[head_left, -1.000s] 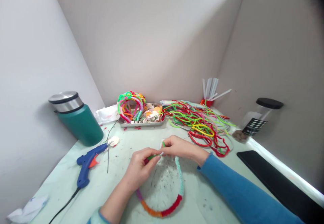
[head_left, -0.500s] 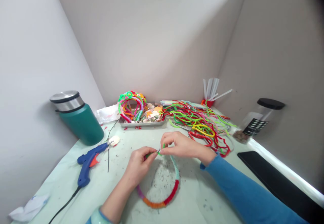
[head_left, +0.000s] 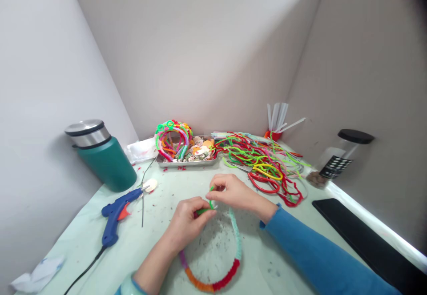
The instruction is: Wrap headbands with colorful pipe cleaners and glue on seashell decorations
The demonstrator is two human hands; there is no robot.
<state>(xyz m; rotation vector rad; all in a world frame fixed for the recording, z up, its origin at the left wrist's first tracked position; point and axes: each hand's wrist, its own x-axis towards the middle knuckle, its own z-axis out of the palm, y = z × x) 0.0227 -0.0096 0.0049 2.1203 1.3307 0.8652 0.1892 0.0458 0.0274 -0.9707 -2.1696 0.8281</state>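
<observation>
A hoop wrapped in fuzzy pipe cleaner (head_left: 227,278) hangs low over the table, banded in purple, orange, red and pale aqua. My left hand (head_left: 190,221) is closed around its upper left part, where a bit of green shows between thumb and fingers. Just above, my right hand (head_left: 231,191) pinches a green pipe cleaner (head_left: 211,205), which curves down to the hoop by my left fingertips. The fingers hide part of the hoop's top.
On the left are a blue glue gun (head_left: 116,215) with its tip over a white disc (head_left: 151,185), and a green bottle (head_left: 108,164). Behind stand a metal tray (head_left: 187,165) of colourful hoops and discs, loose pipe cleaners (head_left: 247,150) and red-handled scissors (head_left: 263,183). A jar (head_left: 336,161) is right.
The hoop has shifted slightly downward and toward me, showing more aqua. My right hand has moved a little left and up, lifting the green pipe cleaner; my left hand has edged right.
</observation>
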